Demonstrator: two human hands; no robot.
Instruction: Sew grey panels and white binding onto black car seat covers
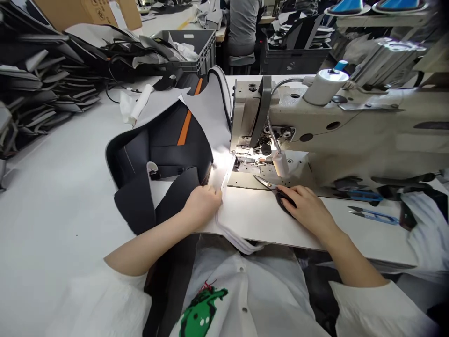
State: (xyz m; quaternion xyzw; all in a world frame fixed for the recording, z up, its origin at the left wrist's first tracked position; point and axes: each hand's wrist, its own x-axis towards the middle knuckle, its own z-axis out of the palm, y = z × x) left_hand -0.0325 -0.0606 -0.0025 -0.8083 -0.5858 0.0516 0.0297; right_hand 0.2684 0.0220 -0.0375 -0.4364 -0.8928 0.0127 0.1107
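Dark, pale-edged fabric panels [52, 79]: stacked far left of the beige metal sewing machine [372, 126]; stack cut off at the picture edge. Brown cardboard box [79, 13]: behind and left of the machine; printing illegible, top cut off. Black-and-grey fabric piece with orange stripe [178, 164]: just left of the machine, partly hidden by the left forearm. Left hand [204, 205]: closed on the long white fabric strip [228, 176] before the machine; fingertips hidden. Right hand [307, 206]: gripping black-handled steel scissors [272, 186], in front of the machine's needle area. White thread cone [324, 88]: atop the machine. Blue-handled metal snips [372, 215]: on the white bench [259, 217], right front of the machine.
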